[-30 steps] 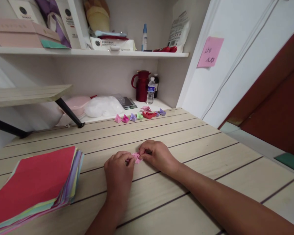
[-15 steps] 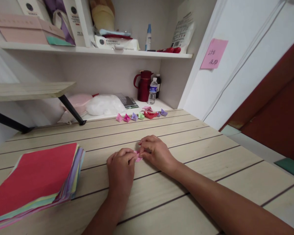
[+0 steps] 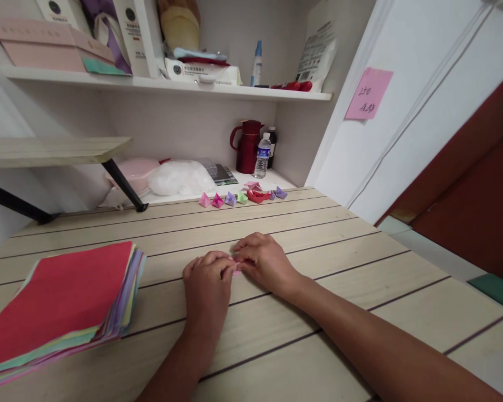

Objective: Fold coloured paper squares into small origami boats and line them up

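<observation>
A small piece of pink paper (image 3: 236,272) lies on the wooden table between my hands, mostly covered by fingers. My left hand (image 3: 209,279) is closed on its left side, thumb and fingertips pressed to the paper. From the right, my right hand (image 3: 263,259) pinches the same paper, its fingers curled over and hiding the far edge. The folds of the paper are too covered to make out. Beyond the hands stands a row of small folded paper boats, among them a red boat (image 3: 258,196), a green one (image 3: 242,197) and a magenta one (image 3: 217,200).
A stack of coloured paper (image 3: 67,290) with a red sheet on top lies at the left. Behind the table are a dark red jug (image 3: 248,148) and a water bottle (image 3: 262,156). A small raised wooden stand (image 3: 54,152) on black legs rises at the left.
My right hand has shifted slightly left, closer to my left hand, and its fingers have closed further over the pink paper. Less of the paper shows now.
</observation>
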Available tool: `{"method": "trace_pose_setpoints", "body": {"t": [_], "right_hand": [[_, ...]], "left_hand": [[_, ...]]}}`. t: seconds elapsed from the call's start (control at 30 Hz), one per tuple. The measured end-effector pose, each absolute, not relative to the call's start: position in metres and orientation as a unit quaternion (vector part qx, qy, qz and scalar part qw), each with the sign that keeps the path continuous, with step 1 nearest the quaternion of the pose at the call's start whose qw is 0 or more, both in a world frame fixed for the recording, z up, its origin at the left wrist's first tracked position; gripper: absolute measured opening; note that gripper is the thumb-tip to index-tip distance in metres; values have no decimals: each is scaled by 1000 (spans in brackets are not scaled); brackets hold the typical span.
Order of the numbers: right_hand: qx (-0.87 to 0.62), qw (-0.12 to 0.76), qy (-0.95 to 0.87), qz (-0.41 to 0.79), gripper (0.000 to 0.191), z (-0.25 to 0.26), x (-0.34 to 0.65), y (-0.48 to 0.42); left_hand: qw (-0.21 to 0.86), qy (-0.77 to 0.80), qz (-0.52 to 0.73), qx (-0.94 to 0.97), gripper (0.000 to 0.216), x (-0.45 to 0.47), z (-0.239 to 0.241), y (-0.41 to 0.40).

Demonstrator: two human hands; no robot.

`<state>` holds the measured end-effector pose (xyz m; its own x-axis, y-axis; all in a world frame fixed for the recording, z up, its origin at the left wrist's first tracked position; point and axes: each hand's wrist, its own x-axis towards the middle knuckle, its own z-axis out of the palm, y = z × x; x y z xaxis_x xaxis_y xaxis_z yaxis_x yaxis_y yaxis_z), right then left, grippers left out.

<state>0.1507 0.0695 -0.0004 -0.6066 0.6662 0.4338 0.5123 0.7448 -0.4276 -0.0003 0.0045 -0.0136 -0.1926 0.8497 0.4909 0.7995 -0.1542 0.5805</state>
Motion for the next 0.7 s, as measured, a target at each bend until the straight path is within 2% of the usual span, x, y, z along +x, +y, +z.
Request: {"method": "trace_pose_setpoints", "body": {"t": [0.07, 0.33, 0.57, 0.7], "right_hand": [[-339, 295, -883, 132, 7, 0, 151, 73], [-361, 299, -873, 135, 12, 3, 161, 82], [-357, 287, -877, 142, 10, 6, 165, 80], [-351, 288, -880, 137, 10, 7, 165, 76]], "left_hand": [[11, 647, 447, 618, 11, -6, -15, 7], [-42, 573, 500, 649, 11, -22, -5, 6], [-173, 517, 322, 774, 17, -6, 0, -2], [-167, 523, 322, 772, 8, -3, -4, 1]]}}
